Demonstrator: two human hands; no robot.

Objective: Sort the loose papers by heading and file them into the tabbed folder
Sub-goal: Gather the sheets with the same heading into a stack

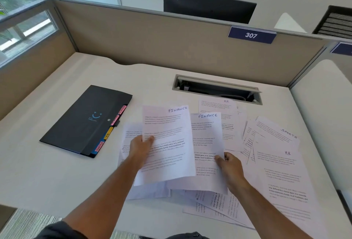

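My left hand pinches a sheet headed FINANCE at its left edge and holds it raised over the desk. My right hand pinches a second FINANCE sheet at its right edge, partly tucked behind the first. Loose papers lie spread to the right: one headed HR at the back, one headed SPORTS, and another HR sheet in front. The black tabbed folder lies closed at the left, with pink, yellow and blue tabs along its right edge.
A cable slot with its flap raised is cut into the desk behind the papers. Tan partition walls close off the back and left. More sheets overlap near the desk's front edge.
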